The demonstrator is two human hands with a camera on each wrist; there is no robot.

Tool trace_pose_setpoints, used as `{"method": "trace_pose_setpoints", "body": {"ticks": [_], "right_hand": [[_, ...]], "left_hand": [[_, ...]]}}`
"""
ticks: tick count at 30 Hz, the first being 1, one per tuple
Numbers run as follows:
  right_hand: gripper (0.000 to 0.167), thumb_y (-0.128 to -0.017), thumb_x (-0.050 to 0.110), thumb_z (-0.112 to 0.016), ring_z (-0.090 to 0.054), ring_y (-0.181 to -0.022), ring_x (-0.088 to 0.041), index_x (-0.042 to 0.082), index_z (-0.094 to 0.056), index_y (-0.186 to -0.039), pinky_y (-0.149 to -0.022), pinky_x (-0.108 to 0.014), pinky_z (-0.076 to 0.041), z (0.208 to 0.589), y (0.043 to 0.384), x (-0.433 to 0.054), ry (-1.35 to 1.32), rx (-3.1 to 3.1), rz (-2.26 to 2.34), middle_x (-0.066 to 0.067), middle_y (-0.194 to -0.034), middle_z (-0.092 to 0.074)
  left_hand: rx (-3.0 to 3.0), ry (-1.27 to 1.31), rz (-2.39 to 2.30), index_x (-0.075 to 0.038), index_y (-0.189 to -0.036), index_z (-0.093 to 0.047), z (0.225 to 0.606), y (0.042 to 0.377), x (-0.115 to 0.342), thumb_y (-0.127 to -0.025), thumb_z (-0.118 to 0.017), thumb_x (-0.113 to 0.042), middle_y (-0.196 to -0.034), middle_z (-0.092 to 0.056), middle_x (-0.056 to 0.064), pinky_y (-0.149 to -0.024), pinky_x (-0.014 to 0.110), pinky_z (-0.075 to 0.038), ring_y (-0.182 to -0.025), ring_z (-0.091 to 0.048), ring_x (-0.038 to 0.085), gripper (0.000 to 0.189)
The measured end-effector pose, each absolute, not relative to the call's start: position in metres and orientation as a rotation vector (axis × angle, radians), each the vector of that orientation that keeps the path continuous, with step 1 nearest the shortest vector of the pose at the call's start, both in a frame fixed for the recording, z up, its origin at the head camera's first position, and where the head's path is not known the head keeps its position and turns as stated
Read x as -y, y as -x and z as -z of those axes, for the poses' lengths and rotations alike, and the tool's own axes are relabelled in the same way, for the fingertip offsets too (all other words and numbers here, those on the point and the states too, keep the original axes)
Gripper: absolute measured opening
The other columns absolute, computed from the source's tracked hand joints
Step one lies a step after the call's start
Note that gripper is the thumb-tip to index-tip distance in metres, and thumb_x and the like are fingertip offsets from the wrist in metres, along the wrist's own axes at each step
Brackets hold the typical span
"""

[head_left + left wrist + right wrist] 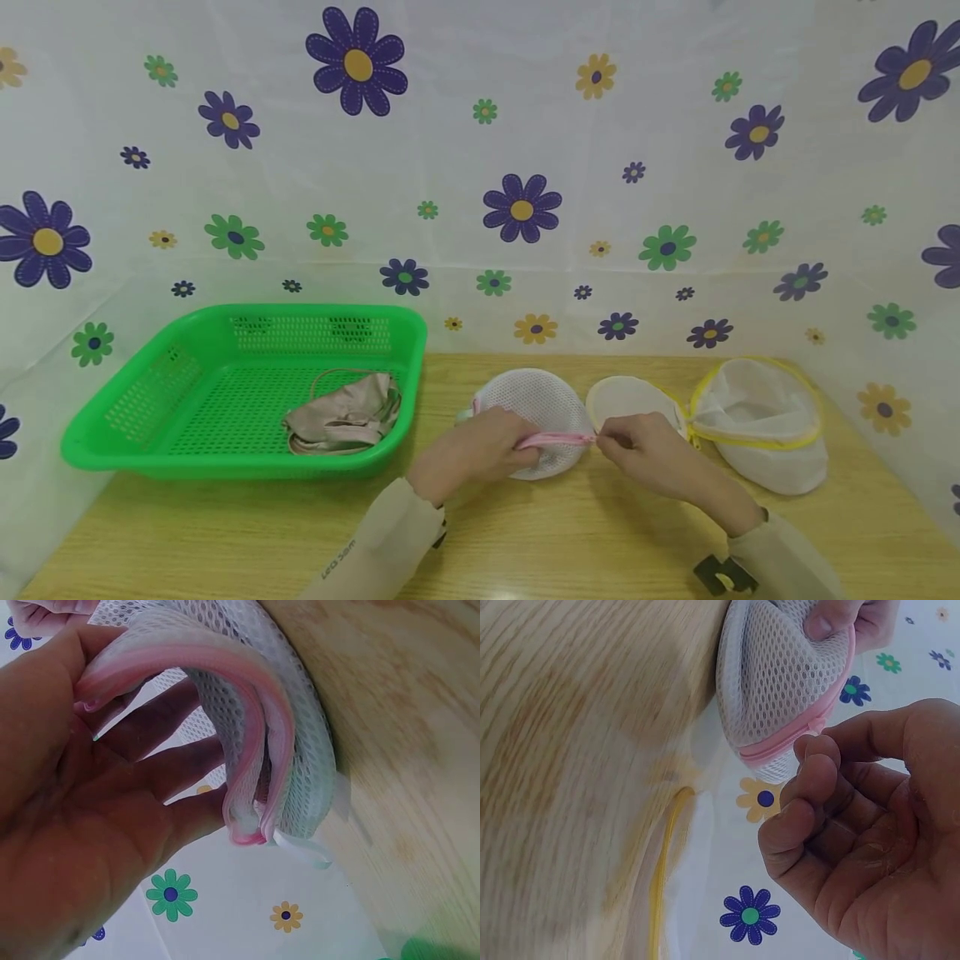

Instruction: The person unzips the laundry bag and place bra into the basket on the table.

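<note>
A white mesh laundry bag (pixel 543 396) with a pink zipper (pixel 558 438) sits on the table in the head view. My left hand (pixel 476 446) pinches the bag's edge near the zipper between thumb and fingers. In the left wrist view the zipper's pink edges (pixel 279 735) are parted at the near end, beside a pale loop (pixel 304 851). My right hand (pixel 656 454) pinches the zipper pull at the bag's right side. The right wrist view has the thumb and index finger meeting at the pink zipper slider (pixel 816 724).
A green plastic basket (pixel 247 464) stands at the left, with a crumpled beige satin garment (pixel 348 417) inside. At the right lies a white mesh bag with yellow trim (pixel 772 467), its round lid (pixel 630 396) folded open. A flower-print sheet (pixel 450 158) hangs behind the wooden table (pixel 555 533).
</note>
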State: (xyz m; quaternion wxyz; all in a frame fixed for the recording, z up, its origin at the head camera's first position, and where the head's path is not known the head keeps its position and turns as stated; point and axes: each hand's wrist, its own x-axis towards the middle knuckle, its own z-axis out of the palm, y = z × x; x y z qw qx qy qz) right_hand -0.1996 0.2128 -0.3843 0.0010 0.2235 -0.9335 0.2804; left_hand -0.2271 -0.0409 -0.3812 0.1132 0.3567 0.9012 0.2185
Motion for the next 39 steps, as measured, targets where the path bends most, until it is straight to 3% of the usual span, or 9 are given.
{"method": "trace_pose_setpoints", "body": {"ticks": [39], "right_hand": [[0.020,-0.094,0.012,-0.061,-0.040,-0.059,-0.001,0.015,-0.068,-0.075,-0.056,-0.020,-0.035,0.396,0.206,-0.220,-0.700,2.969,-0.786,0.012,-0.064,-0.049]], "left_hand": [[-2.673,-1.041,-0.662,-0.018,-0.067,-0.045,0.383,0.225,0.042,-0.093,-0.062,-0.014,-0.062,-0.036,-0.009,-0.054,0.018,-0.029,-0.055,-0.035,0.005,0.031]]}}
